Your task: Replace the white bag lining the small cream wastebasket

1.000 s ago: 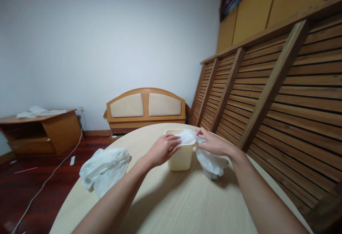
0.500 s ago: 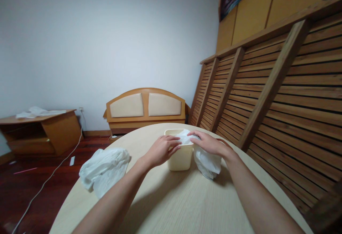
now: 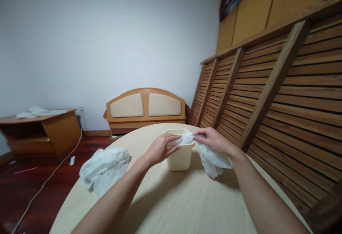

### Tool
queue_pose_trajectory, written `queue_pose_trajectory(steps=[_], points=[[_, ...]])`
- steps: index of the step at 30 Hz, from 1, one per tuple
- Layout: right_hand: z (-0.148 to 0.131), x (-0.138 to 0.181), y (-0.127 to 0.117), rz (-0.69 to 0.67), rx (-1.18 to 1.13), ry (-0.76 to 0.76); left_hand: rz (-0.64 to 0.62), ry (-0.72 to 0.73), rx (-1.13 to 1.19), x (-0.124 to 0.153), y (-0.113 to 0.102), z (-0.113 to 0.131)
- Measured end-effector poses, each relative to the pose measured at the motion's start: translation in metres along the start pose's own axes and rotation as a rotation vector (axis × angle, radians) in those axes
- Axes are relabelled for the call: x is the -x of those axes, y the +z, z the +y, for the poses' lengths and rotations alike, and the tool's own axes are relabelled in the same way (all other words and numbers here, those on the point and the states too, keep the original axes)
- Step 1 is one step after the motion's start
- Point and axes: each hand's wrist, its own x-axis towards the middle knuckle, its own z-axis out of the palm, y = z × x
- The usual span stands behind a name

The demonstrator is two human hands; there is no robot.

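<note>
A small cream plastic bin [image 3: 179,161] stands upright on the round table. My left hand [image 3: 160,148] is at its left front side, fingers over the rim and thumb outside, closed around the edge. White plastic bag material [image 3: 187,138] stretches across the bin's mouth beneath those fingers. My right hand [image 3: 212,139] pinches this plastic at the bin's right rim. The rest of the crumpled bag [image 3: 213,161] hangs below my right palm, beside the bin. How much plastic lies inside the bin is hidden.
Another crumpled white plastic bag [image 3: 107,171] lies on the table's left side, by my left forearm. The pale wooden table [image 3: 203,205] has a curved edge. Beyond it are a headboard [image 3: 145,120], a low cabinet [image 3: 61,130] and a leaning slatted wooden frame [image 3: 272,84].
My right hand has shifted slightly right with its grip on the bag. The plastic across the bin is drawn tauter, and the hanging part has swung right. My left hand stays nearly in place.
</note>
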Motion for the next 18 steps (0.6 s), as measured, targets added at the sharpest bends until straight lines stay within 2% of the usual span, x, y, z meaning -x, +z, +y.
queue_pose_trajectory(steps=[13, 18], points=[[-0.005, -0.006, -0.007, 0.453, -0.097, 0.109, 0.090, 0.002, 0.021, 0.005, 0.008, -0.013], [-0.010, -0.006, -0.010, 0.652, -0.272, 0.105, 0.094, -0.011, 0.036, 0.003, 0.007, -0.011]])
